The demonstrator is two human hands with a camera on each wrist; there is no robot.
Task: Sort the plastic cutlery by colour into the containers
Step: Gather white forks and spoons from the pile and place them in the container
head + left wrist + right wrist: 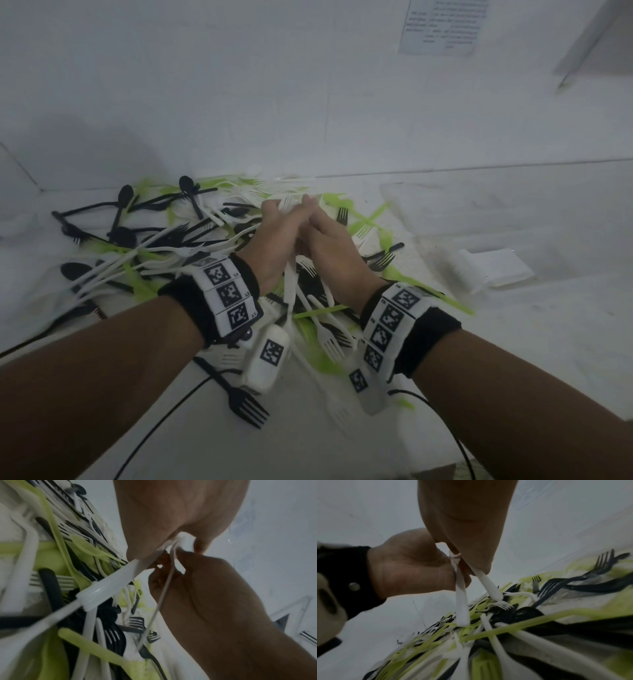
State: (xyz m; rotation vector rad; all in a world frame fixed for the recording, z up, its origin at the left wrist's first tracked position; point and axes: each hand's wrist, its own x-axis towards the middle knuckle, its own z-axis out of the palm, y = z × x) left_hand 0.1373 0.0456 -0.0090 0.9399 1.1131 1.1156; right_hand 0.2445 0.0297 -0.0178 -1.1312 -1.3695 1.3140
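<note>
Two hands meet above a cutlery pile (212,246): left hand (274,240) and right hand (334,250) each pinch white cutlery (461,601). Wall notice (445,25) unreadable.

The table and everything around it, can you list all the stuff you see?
black plastic forks and spoons: many, black, mixed in the pile, mostly left
white plastic forks and knives: many, white, through the pile
lime-green plastic cutlery: many, green, through the pile
clear plastic container: one, see-through, right of the pile
white table: one, under everything
printed paper sheet: one, white, on the wall
black cables: at least two, near the wrists
left hand: holds white cutlery pieces
right hand: pinches them too
</note>
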